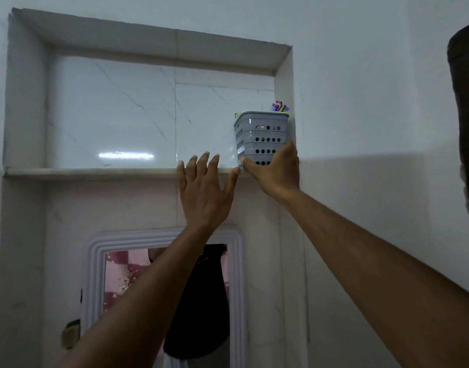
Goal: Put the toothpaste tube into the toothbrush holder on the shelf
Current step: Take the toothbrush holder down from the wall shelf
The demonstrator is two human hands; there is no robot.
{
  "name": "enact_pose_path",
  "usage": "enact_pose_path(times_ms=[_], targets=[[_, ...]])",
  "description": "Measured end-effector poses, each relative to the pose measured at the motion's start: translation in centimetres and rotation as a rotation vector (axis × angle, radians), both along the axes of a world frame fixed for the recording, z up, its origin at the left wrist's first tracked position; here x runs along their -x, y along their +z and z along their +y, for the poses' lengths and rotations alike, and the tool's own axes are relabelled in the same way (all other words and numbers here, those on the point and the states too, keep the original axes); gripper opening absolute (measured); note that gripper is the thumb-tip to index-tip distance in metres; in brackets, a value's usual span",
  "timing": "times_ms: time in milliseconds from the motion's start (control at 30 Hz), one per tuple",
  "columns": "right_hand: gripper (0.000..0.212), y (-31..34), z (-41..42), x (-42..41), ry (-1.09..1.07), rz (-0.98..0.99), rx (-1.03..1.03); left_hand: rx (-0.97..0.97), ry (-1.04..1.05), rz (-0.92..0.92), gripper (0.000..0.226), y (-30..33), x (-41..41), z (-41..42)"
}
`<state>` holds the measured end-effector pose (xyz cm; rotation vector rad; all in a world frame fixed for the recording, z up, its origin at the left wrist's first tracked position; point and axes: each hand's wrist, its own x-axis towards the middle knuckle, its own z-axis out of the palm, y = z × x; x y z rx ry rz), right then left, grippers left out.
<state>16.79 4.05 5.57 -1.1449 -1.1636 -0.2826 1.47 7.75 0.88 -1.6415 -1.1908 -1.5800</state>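
Note:
A grey perforated toothbrush holder [262, 136] stands at the right end of the marble shelf [95, 172], inside a tiled wall niche. Purple toothbrush bristles [280, 106] stick up above its rim. My right hand [274, 172] grips the holder's lower part, thumb on its front left corner and fingers around its right side. My left hand [204, 187] is raised with fingers spread, empty, its fingertips just over the shelf edge to the left of the holder. No toothpaste tube is visible; the holder's inside is hidden from below.
The niche's right wall [283, 83] sits close against the holder. A white-framed mirror [164, 301] hangs below the shelf. A dark object [467, 128] runs down the frame's right edge.

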Motion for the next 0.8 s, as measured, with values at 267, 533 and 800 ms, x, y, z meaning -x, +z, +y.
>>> enact_pose_path(times_ms=[267,533,800], targets=[[0.125,-1.4,-3.5,-0.4,0.061,0.046,-0.082,0.148,-0.103,0.014,0.067,0.4,1.2,-1.5],[0.129,-5.3,-10.2,-1.6,0.197,0.125,-0.243,0.137,-0.292,-0.045,0.067,-0.9,1.3,-7.4],[0.127,-15.4,-14.4,-2.7,0.248,0.149,-0.080,0.309,-0.351,-0.031,0.058,-8.9,2.2,-13.0]])
